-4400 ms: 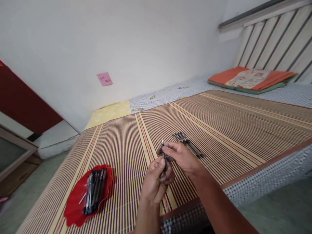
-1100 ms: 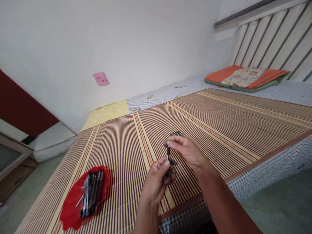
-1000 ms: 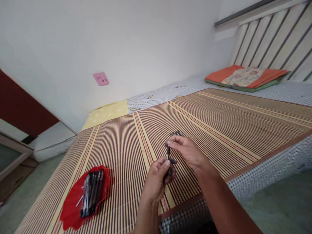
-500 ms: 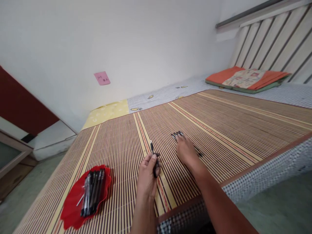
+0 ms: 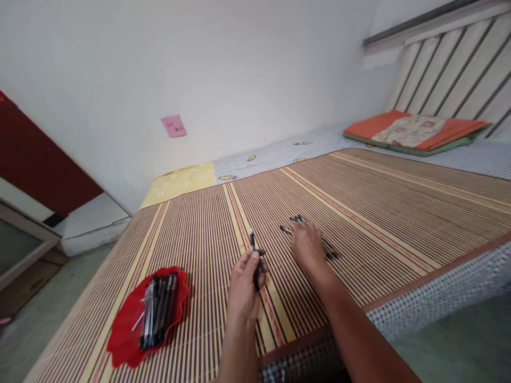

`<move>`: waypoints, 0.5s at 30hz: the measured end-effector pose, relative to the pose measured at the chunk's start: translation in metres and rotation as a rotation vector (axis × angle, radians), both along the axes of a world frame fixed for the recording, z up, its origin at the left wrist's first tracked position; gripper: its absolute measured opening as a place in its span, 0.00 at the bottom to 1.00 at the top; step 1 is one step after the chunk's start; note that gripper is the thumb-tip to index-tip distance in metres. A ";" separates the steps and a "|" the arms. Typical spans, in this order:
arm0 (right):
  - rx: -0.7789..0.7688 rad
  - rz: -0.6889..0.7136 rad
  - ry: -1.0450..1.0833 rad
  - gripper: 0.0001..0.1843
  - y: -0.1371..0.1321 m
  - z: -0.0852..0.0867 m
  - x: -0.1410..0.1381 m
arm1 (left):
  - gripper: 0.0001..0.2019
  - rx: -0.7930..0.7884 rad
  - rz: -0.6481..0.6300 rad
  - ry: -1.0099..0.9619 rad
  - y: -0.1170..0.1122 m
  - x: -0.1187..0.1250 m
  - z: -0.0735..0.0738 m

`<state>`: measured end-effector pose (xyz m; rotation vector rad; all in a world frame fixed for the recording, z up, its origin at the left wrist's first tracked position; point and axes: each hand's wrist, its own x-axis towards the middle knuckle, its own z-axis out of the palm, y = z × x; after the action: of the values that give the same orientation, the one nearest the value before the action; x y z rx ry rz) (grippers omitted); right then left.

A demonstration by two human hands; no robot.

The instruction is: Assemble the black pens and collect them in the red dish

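Note:
In the lower middle, my left hand [image 5: 245, 274] is closed around a black pen [image 5: 252, 240], its silvery tip pointing up and away. To the right, my right hand [image 5: 306, 242] is bent over several pens [image 5: 332, 250] lying side by side on the striped mat. Its fingertips are closed on one pen [image 5: 285, 229], whose end sticks out to the left, apart from the others. The palm hides the middle of these pens. A red scalloped plate [image 5: 125, 332] at the lower left holds a bundle of black pens [image 5: 158, 308], with a thin white stick beside them.
A striped bamboo mat [image 5: 203, 234] covers the bed. At the back right lies a folded orange and floral cloth [image 5: 415, 130], near the slatted headboard [image 5: 451, 69]. A pink note [image 5: 174, 126] is stuck on the white wall.
One pen end under my right hand has come away from the row toward the left. My left hand keeps its hold on its pen. The whole view has shifted slightly.

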<state>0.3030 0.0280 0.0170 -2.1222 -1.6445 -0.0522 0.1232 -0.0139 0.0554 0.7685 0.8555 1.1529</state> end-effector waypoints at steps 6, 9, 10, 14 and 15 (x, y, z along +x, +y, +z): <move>-0.096 0.111 -0.002 0.16 0.004 -0.010 -0.014 | 0.22 0.016 -0.017 -0.004 -0.001 0.001 0.002; -0.107 0.110 0.049 0.11 0.002 -0.008 -0.022 | 0.22 0.034 -0.021 0.015 -0.001 0.002 0.001; -0.112 0.108 0.067 0.11 0.002 -0.007 -0.024 | 0.22 0.040 -0.020 0.024 -0.001 0.002 0.001; -0.120 0.116 0.193 0.13 -0.001 -0.004 -0.027 | 0.21 0.063 -0.040 0.074 0.001 0.002 -0.003; -0.118 0.128 0.222 0.13 -0.001 -0.002 -0.026 | 0.21 0.072 -0.048 0.089 0.001 0.001 -0.005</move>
<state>0.2771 0.0272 0.0155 -2.0178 -1.6808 0.3166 0.1246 -0.0132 0.0508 0.9002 0.8687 1.1180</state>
